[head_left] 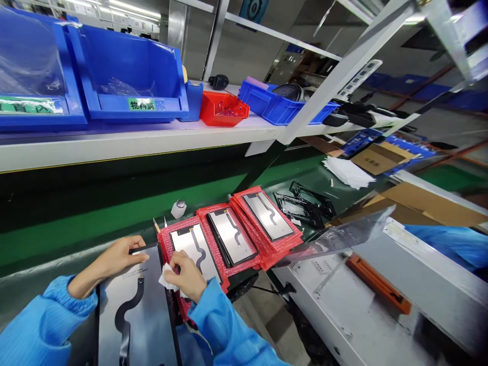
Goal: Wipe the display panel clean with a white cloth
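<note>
A large display panel (152, 315) with a silver back and a dark curved flex cable (127, 310) is in front of me at the lower left. My left hand (120, 259) grips its top edge, thumb on the silver face and fingers over the far side. Pinched in my right hand (186, 274) is a crumpled white wipe (168, 278), close to the panel's right edge. Beyond that hand, a smaller panel (209, 259) with its own cable lies on red bubble wrap (165, 238), partly hidden by the hand.
More panels (232, 236) rest on red bubble-wrap sheets to the right. A small bottle (178, 209) and tweezers (156, 225) stand behind. Black frames (305, 203) lie farther right, near a grey machine (328, 300). Blue bins (129, 71) and a red bin (223, 114) line the shelf above.
</note>
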Available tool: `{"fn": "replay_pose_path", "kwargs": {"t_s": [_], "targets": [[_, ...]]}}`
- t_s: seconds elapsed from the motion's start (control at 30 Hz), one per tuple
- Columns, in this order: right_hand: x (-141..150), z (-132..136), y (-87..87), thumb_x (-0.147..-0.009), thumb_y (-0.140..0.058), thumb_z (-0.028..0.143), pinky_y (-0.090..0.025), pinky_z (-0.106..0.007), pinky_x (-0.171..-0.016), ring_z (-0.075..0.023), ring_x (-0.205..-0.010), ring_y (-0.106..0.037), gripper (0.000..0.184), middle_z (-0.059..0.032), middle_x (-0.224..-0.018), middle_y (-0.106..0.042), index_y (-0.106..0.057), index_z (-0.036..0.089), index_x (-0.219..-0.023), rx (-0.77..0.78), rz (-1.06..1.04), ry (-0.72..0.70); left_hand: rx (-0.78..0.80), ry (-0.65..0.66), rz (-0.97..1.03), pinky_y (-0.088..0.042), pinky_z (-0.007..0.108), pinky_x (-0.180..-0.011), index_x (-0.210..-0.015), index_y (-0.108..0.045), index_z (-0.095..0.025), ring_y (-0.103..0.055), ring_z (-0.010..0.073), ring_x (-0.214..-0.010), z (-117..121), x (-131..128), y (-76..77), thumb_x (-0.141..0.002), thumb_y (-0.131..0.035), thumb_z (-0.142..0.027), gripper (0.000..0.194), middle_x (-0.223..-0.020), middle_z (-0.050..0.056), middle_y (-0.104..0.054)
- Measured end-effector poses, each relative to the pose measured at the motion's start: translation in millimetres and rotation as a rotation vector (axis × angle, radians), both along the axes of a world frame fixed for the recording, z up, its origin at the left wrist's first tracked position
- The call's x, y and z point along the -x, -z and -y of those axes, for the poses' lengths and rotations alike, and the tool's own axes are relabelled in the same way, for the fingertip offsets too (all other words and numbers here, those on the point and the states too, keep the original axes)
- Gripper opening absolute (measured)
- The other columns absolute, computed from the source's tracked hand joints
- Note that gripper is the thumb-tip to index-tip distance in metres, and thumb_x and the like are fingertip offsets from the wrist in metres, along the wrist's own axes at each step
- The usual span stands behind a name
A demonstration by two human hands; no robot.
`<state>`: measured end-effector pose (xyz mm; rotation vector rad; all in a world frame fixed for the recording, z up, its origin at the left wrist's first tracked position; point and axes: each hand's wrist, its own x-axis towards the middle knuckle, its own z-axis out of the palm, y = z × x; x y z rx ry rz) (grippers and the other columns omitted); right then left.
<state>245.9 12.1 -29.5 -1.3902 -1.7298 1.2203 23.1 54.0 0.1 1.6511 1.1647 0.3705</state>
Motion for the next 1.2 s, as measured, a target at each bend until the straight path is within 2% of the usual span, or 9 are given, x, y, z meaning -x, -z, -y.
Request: {"fn": "replay_pose_path", "kwargs": {"t_s": [0.13, 0.27, 0.37, 0.47, 0.57, 0.73, 0.9, 1.2], "targets": [[-30, 5, -2.2, -0.059, -0.066, 0.008, -0.031, -0.033, -0.08, -0.0175, -0.074, -0.042, 0.023, 0.0041, -0.065, -0.047, -0.048, 0.021, -0.054, -0.02, -0.023, 0.008, 0.013, -0.019, 0.014, -0.037, 0.025, -0.064, -0.078, -0.053, -0.018, -0.05, 0.0164, -0.07, -3, 6, -2.4, -0.075, -0.062, -0.049, 0.033, -0.076, 0.0, -0.058], [-56, -6, -4.3, -0.072, -0.066, 0.026, -0.033, -0.035, -0.08, -0.0201, -0.08, -0.045, 0.017, 0.0004, -0.073, -0.05, -0.053, 0.022, -0.062, -0.016, -0.135, 0.142, -0.001, -0.021, 0.002, -0.038, 0.025, -0.067, -0.078, -0.055, -0.018, -0.051, 0.017, -0.074, -6, 9, -3.4, -0.075, -0.061, -0.046, 0.029, -0.078, 0.0, -0.059], [-53, -4, 1.0, -0.078, -0.063, 0.042, -0.038, -0.032, -0.072, -0.0192, -0.077, -0.05, 0.021, -0.0014, -0.082, -0.053, -0.057, 0.022, -0.073, 0.059, -0.3, 0.167, 0.001, -0.019, -0.012, -0.038, 0.025, -0.065, -0.078, -0.055, -0.017, -0.052, 0.0165, -0.072, -8, 8, -0.4, -0.076, -0.061, -0.044, 0.028, -0.078, -0.001, -0.06], [-40, 6, 9.9, -0.079, -0.062, 0.049, -0.04, -0.03, -0.065, -0.0169, -0.068, -0.051, 0.027, -0.0006, -0.077, -0.055, -0.056, 0.023, -0.079, 0.166, -0.466, 0.154, 0.006, -0.021, -0.02, -0.037, 0.024, -0.063, -0.081, -0.056, -0.017, -0.052, 0.0162, -0.071, -8, 7, 3.5, -0.076, -0.062, -0.045, 0.028, -0.078, -0.001, -0.062], [-31, 13, 17.8, -0.076, -0.065, 0.053, -0.041, -0.03, -0.066, -0.0165, -0.067, -0.051, 0.032, -0.0004, -0.074, -0.055, -0.055, 0.023, -0.077, 0.232, -0.592, 0.165, 0.005, -0.031, -0.033, -0.036, 0.023, -0.062, -0.082, -0.056, -0.018, -0.053, 0.0163, -0.071, -7, 8, 5.2, -0.077, -0.061, -0.046, 0.029, -0.079, 0.0, -0.063], [-27, 15, 28.0, -0.074, -0.069, 0.053, -0.043, -0.031, -0.07, -0.0172, -0.072, -0.054, 0.033, -0.002, -0.081, -0.059, -0.056, 0.023, -0.077, 0.298, -0.746, 0.189, -0.015, -0.035, -0.047, -0.035, 0.023, -0.061, -0.082, -0.056, -0.018, -0.053, 0.0159, -0.069, -4, 9, 1.4, -0.078, -0.061, -0.047, 0.029, -0.078, -0.001, -0.064], [-24, 17, 37.4, -0.076, -0.07, 0.047, -0.043, -0.029, -0.069, -0.0163, -0.071, -0.055, 0.028, -0.0015, -0.08, -0.06, -0.06, 0.023, -0.087, 0.348, -0.855, 0.197, -0.036, -0.03, -0.051, -0.035, 0.023, -0.062, -0.081, -0.055, -0.019, -0.053, 0.016, -0.07, -3, 8, -2.6, -0.078, -0.061, -0.046, 0.028, -0.079, -0.002, -0.063], [-27, 21, 41.4, -0.078, -0.071, 0.038, -0.041, -0.024, -0.067, -0.0116, -0.069, -0.05, 0.024, 0.0011, -0.081, -0.056, -0.06, 0.022, -0.092, 0.364, -0.918, 0.231, -0.01, -0.024, 0.008, -0.036, 0.023, -0.06, -0.082, -0.053, -0.018, -0.05, 0.0131, -0.066, 1, 9, -5.2, -0.08, -0.061, -0.043, 0.026, -0.077, -0.003, -0.061]]}}
